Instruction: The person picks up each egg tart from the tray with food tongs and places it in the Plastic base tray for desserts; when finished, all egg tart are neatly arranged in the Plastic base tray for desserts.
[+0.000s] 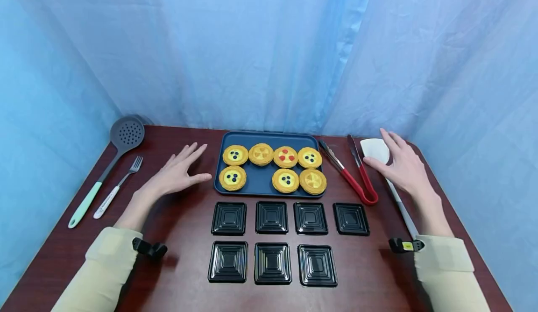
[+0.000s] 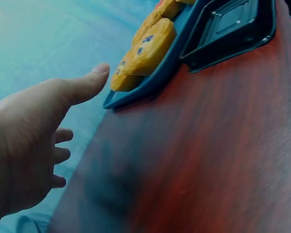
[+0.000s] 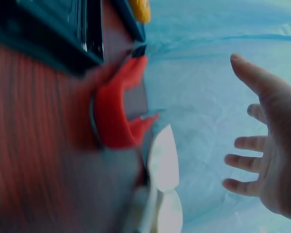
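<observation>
My left hand (image 1: 174, 174) hovers over the table left of a dark blue tray (image 1: 258, 181), fingers spread and holding nothing. On the tray lie several egg tarts: some with blueberries (image 1: 234, 178), one with red fruit pieces (image 1: 285, 157), others with a plain wedge pattern (image 1: 313, 181). My right hand (image 1: 403, 167) is held above a white spatula (image 1: 374, 149) with a grey handle, fingers apart and holding nothing. Between that hand and the tray lie red-handled tongs (image 1: 370, 193), their arms spread. In the right wrist view the tongs' red handle (image 3: 111, 114) appears blurred.
Several square black plastic boxes (image 1: 229, 218) stand in two rows before the tray, three in the front row (image 1: 272, 264). A grey skimmer (image 1: 127, 133) with a pale green handle and a fork (image 1: 119, 184) lie at the left. Light blue curtains (image 1: 235, 50) surround the table.
</observation>
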Demonstrator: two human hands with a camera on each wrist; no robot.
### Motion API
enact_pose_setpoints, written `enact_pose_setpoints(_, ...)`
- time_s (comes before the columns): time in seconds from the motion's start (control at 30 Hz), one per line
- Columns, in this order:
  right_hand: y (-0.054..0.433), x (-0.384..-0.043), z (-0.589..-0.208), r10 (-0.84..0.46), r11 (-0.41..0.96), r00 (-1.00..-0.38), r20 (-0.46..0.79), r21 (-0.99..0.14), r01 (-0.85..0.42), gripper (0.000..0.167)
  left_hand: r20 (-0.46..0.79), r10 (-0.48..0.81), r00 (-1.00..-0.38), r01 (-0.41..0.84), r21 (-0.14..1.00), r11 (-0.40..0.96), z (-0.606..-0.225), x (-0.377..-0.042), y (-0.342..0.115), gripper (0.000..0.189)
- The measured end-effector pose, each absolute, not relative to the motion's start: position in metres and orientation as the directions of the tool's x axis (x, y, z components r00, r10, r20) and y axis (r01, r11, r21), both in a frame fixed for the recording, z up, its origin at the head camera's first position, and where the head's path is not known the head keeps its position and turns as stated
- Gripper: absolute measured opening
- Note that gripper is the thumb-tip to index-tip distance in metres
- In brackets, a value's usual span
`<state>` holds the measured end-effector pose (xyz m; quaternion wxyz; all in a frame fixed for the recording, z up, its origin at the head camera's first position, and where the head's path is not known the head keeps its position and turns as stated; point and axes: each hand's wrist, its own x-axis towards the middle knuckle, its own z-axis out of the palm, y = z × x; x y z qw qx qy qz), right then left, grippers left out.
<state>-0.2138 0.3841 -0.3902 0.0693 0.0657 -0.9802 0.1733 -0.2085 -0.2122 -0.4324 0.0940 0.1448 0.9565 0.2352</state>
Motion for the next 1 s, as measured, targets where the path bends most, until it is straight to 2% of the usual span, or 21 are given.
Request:
enact_pose_setpoints(0.1, 0.376, -0.213, -0.397, -0.085, 0.911, -0.985, 0.148, -0.389, -0.137, 0.093, -0.131, 0.350, -0.928, 0.231, 0.537, 0.812, -0.443, -0.207, -0.208, 0.099)
enact_pose_setpoints(0.23, 0.367, -0.214, -0.409, -0.072, 0.904, -0.990, 0.125, -0.410, -0.117, 0.093, -0.129, 0.379, -0.916, 0.233, 0.598, 0.767, -0.452, -0.206, -0.199, 0.100)
enact_pose_setpoints(0.7, 0.355, -0.215, -0.424, -0.114, 0.954, -0.993, -0.035, -0.282, -0.099, 0.106, -0.088, 0.375, -0.923, 0.238, 0.635, 0.735, -0.463, -0.200, -0.190, 0.097)
enact_pose_setpoints(1.0, 0.351, -0.215, -0.424, -0.138, 0.963, -0.980, -0.143, -0.253, -0.098, 0.113, -0.096, 0.378, -0.921, 0.237, 0.632, 0.738, -0.463, -0.197, -0.188, 0.093)
